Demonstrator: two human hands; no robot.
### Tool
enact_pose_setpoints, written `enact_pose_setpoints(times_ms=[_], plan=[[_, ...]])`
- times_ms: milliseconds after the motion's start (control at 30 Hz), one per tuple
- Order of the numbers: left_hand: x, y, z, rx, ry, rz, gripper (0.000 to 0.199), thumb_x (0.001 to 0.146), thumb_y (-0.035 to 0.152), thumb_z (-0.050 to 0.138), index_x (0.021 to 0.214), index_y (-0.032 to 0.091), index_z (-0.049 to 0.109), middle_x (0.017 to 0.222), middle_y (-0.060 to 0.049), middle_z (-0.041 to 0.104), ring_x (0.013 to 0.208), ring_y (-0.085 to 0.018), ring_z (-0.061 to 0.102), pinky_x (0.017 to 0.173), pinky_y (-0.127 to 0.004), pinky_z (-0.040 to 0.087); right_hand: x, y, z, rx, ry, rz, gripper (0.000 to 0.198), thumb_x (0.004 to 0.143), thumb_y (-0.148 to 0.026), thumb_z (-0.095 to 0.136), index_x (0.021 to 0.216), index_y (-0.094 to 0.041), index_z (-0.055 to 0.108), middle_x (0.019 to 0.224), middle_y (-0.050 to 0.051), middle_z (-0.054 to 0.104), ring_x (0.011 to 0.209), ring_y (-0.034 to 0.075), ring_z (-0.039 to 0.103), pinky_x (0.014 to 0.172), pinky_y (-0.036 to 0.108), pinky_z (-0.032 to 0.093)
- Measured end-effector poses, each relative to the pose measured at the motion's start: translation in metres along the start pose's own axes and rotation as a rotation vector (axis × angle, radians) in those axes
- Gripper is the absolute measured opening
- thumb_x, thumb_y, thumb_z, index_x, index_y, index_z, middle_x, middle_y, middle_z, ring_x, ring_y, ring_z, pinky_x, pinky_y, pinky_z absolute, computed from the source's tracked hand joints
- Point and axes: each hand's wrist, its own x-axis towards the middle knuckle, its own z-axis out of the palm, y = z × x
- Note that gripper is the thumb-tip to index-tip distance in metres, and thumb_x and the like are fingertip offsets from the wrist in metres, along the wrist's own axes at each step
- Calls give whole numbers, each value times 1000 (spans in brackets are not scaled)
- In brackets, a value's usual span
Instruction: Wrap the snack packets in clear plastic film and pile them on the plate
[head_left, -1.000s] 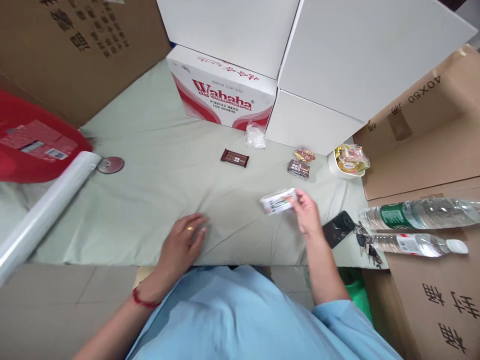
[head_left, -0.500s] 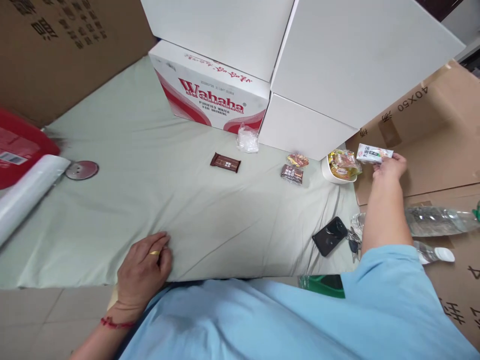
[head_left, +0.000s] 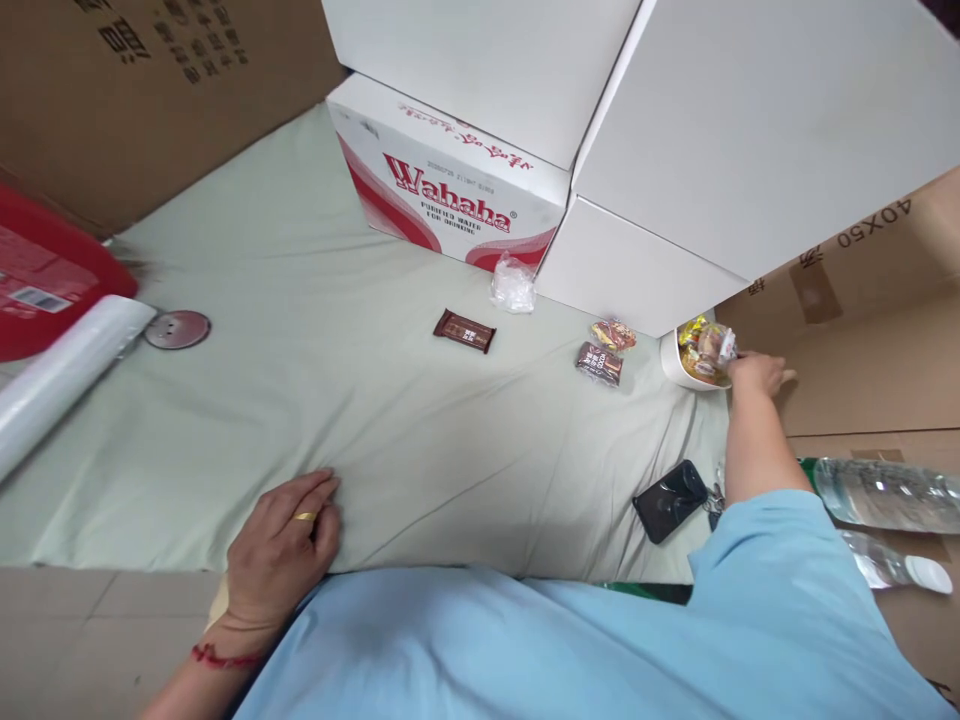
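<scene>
My left hand (head_left: pixel 281 545), with a gold ring and a red cord at the wrist, rests on the cloth near the front edge. Its fingers lie loosely bent, with a gap to the thumb and nothing held. At the far right, my right hand (head_left: pixel 759 374) reaches to the rim of a white bowl (head_left: pixel 675 370) of wrapped snacks (head_left: pixel 701 350). Its fingers are closed on a white snack packet (head_left: pixel 727 345), of which only one end shows; the hand hides the rest. Left of the bowl lie a brown wrapped snack (head_left: pixel 599 364) and a red-yellow packet (head_left: pixel 613 334).
A brown snack bar (head_left: pixel 465 331) lies mid-table near crumpled clear plastic (head_left: pixel 514 284). Behind are a Wahaha box (head_left: pixel 450 190) and white boxes (head_left: pixel 645 260). A phone (head_left: pixel 670 501) and bottles (head_left: pixel 889 495) are at right; a plastic roll (head_left: pixel 71 385) and round lid (head_left: pixel 178 329) at left.
My right hand has lowered with the white packet towards the bowl's right rim, so less of the packet shows. The view has shifted slightly. My left hand stays in place.
</scene>
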Motion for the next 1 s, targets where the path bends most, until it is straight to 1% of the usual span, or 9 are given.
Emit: enact_pose_setpoints(times_ms=[100,200,333,467,667,767,833,900,1000], plan=[[-1,-1,0,1,3,-2,37,88,13,63,122,27,65,115,-7,78,100,-29,74,90,-46,62,11,3,-6,-20,68,121,36,99,-21,53,124,-7,74,131,32,50,119,34,40,99,49,36],[-2,-2,1,7,-14,-11,39,88,13,63,124,28,65,116,-6,77,101,-29,74,90,-46,62,18,-3,-1,4,67,95,48,109,-32,37,145,-10,60,137,29,53,123,32,45,109,48,32],[-2,0,1,11,-9,-18,38,88,13,63,123,27,65,117,-6,77,102,-29,75,92,-45,62,7,-14,27,29,-67,50,49,109,-44,41,137,-11,62,129,26,61,121,34,54,111,50,36],[0,1,0,32,5,5,34,89,12,63,120,25,65,115,-8,78,100,-28,75,89,-43,62,-8,-16,51,43,-31,51,51,108,-38,40,148,-8,51,147,29,53,139,37,49,121,58,30],[-2,-2,2,-1,5,4,37,86,12,61,120,24,69,114,-8,79,100,-27,76,93,-41,60,-7,-11,36,99,-44,44,49,107,-40,42,145,-13,54,148,27,55,142,37,50,122,60,34],[-2,-1,3,-20,18,14,36,86,12,60,119,22,69,115,-10,79,102,-28,76,94,-41,60,-26,-22,24,123,165,-14,47,106,-37,40,142,-11,55,154,28,50,146,38,46,124,58,33],[-2,-1,3,-36,22,12,35,87,11,60,119,22,70,115,-10,79,103,-28,75,95,-41,59,-46,-33,20,162,335,-145,43,104,-35,42,136,-12,60,150,25,54,143,36,49,122,54,36],[-2,-1,2,-48,17,10,35,87,11,60,119,22,70,115,-10,79,103,-28,75,95,-41,59,-61,-42,16,197,406,-256,36,102,-34,48,128,-16,64,142,21,60,136,35,54,119,51,40],[-1,-1,2,-39,23,16,33,88,11,60,117,21,70,114,-11,79,102,-28,74,94,-41,59,-62,-43,10,304,415,-113,30,101,-27,45,121,-19,64,135,20,63,132,35,57,117,52,42]])
